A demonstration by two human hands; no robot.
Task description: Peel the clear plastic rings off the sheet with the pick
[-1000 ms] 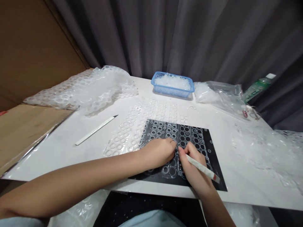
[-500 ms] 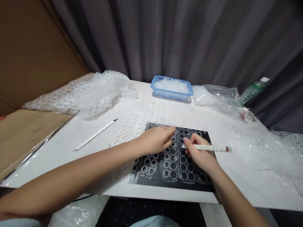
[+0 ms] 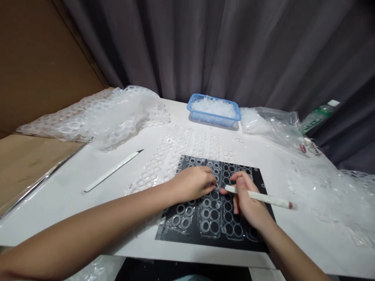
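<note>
My right hand (image 3: 247, 201) grips a slim white pen-like stick (image 3: 272, 199) with a reddish end. The stick's other end points left, close to my left hand (image 3: 195, 182). My left hand is closed in a pinch; whatever lies between its fingertips is too small to make out. Both hands are over a black board (image 3: 187, 240) that carries strips of clear plastic rings (image 3: 210, 214). Some circles in the strips hold a thick pale ring, while others show plain black inside.
A blue basket (image 3: 215, 119) of small clear pieces stands at the back. Clear ring sheets (image 3: 117, 117) are heaped at left, near a white dark-tipped stick (image 3: 114, 171). Plastic bags (image 3: 272, 125), a green bottle (image 3: 318, 117) and clear scraps (image 3: 325, 199) lie right.
My left hand has moved slightly down, its fingers now lower over the strips. The right hand has shifted a little downward, fingers more spread around the stick. The view has tilted slightly.
</note>
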